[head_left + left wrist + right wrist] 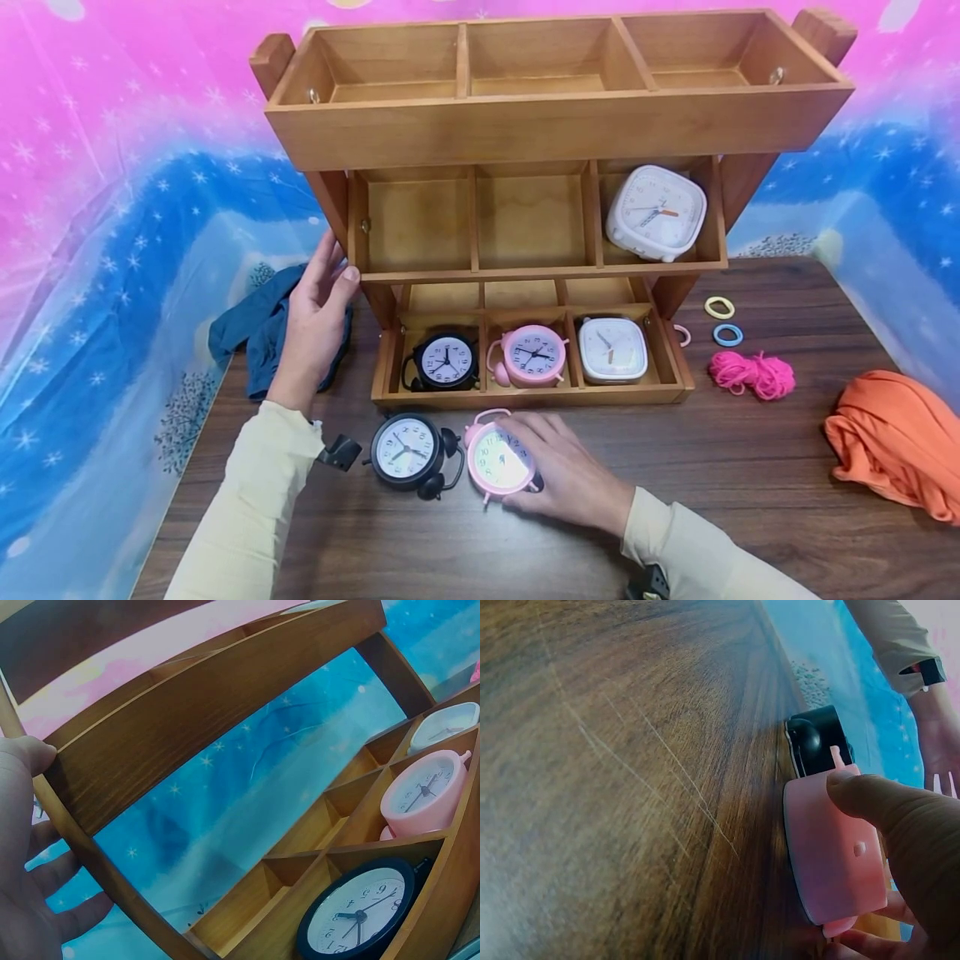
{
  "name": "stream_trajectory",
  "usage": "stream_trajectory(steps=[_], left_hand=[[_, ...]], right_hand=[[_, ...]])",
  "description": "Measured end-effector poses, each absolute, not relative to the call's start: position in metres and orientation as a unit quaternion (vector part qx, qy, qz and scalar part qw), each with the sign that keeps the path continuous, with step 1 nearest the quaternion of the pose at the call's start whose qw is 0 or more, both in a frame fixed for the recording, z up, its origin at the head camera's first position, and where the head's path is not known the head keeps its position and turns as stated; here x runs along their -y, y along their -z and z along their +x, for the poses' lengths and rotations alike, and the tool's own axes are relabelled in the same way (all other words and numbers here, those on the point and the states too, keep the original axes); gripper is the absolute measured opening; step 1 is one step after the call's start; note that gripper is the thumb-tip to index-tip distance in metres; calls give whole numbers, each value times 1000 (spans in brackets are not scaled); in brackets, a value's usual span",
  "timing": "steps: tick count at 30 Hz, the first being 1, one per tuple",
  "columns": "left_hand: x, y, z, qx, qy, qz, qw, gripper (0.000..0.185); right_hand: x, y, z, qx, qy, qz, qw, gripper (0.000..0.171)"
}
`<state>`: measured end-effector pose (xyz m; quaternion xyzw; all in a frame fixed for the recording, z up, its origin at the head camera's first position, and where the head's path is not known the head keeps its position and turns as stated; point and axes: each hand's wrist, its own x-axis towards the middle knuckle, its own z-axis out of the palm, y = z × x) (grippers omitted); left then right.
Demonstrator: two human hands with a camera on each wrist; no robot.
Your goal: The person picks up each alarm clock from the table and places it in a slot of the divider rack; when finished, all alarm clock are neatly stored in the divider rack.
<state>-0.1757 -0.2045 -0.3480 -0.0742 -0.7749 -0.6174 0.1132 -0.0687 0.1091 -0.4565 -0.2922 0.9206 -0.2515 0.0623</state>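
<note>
My right hand point(562, 467) grips a round pink twin-bell alarm clock point(491, 460), low over the tabletop in front of the wooden rack; the thumb presses its side in the right wrist view. Just left of it lies a black twin-bell alarm clock point(406, 451), face up. At the rack's left side, my left hand point(311, 312) holds the wooden rack point(555, 133), thumb on the middle tray's front corner and fingers behind the post. The bottom tray holds a black clock point(446, 362), a pink clock point(533, 355) and a white square clock point(612, 350), one per compartment.
Another white square clock point(658, 212) leans in the middle tray's right compartment. Right of the rack are a yellow hair tie point(719, 308), a blue hair tie point(727, 335), pink yarn point(752, 374) and orange cloth point(896, 446). Dark blue cloth point(262, 333) lies at left.
</note>
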Motion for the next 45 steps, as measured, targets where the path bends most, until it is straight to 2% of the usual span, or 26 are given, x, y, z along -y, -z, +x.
stream_trajectory(steps=[6,13,21,28,35,45], left_hand=[[204,348,-175,776,616,-75,113,61],[204,348,-176,778,614,-73,114,61],[205,348,-176,780,610,-72,115,61],[205,349,-176,780,611,-74,118,61],[205,348,-175,783,607,-73,116,61],[206,349,-177,783,607,-72,115,62]], right_hand=[[-112,460,-67,-916,255,-308,24,89],[-115,447,-65,-901,263,-340,-64,80],[-121,400,-71,-869,297,-364,-153,74],[-131,344,-101,-826,339,-367,-262,75],[-140,303,-134,-827,355,-326,-290,76],[-141,283,-171,-840,360,-273,-301,72]])
